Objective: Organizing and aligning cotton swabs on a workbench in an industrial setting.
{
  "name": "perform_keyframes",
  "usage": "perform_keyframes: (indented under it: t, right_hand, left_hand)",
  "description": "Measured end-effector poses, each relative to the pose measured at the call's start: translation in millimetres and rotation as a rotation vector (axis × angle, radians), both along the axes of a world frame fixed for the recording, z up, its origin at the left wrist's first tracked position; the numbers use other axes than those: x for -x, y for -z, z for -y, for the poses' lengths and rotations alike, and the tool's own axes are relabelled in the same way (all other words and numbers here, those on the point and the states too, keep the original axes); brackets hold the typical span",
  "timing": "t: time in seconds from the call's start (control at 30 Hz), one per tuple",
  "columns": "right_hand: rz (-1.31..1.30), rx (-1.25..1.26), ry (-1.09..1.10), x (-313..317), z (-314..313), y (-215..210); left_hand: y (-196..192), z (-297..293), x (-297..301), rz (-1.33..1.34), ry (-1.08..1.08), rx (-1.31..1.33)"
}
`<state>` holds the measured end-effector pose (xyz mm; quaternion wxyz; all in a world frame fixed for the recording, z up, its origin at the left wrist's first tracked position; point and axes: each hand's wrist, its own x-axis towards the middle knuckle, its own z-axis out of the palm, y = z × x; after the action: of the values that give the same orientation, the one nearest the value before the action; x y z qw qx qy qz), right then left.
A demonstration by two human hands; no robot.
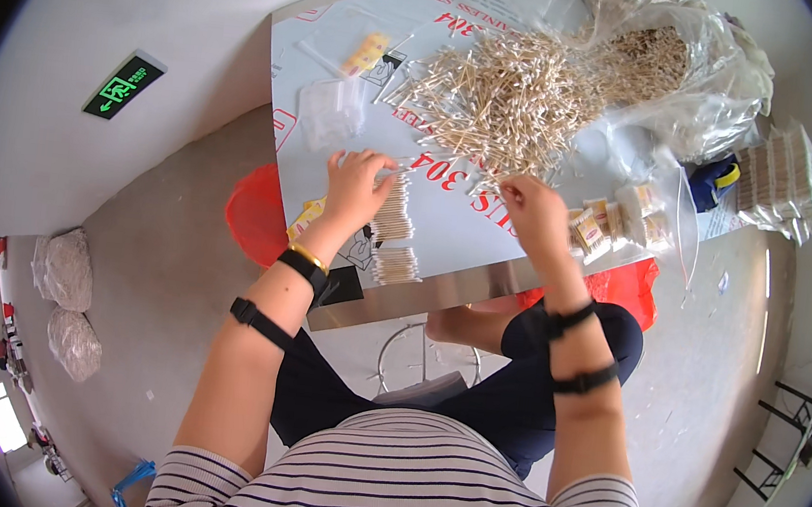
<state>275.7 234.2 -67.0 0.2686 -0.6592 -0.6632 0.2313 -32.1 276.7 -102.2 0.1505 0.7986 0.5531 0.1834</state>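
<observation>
A large heap of cotton swabs (521, 97) with wooden sticks lies across the far middle of the table. Left of centre, more cotton swabs (395, 213) are laid side by side in a neat column running toward the near edge. My left hand (356, 184) is at the far end of that column, thumb and fingers apart, its fingertips beside the swabs. At the near right border of the heap, my right hand (537, 213) has its fingers drawn together in a pinch. Whatever is between those fingertips is too small to make out.
A clear plastic bag (719, 98) of swabs spills at the back right. Small filled packets (617, 221) lie right of my right hand, near stacked bundles (779, 184). Clear empty sleeves (332, 112) and a yellow packet (366, 53) lie back left. Red plastic (254, 213) shows beside the table.
</observation>
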Motion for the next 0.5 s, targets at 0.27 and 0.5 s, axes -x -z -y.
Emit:
perform_keyframes:
  t: [0.27, 0.5]
  right_hand:
    - [0.581, 0.107, -0.066, 21, -81, 93]
    - [-0.157, 0.167, 0.094, 6, -55, 70]
  left_hand:
    - [-19, 77, 20, 0.152, -0.045, 0.038]
    - [-26, 117, 27, 0.151, -0.106, -0.005]
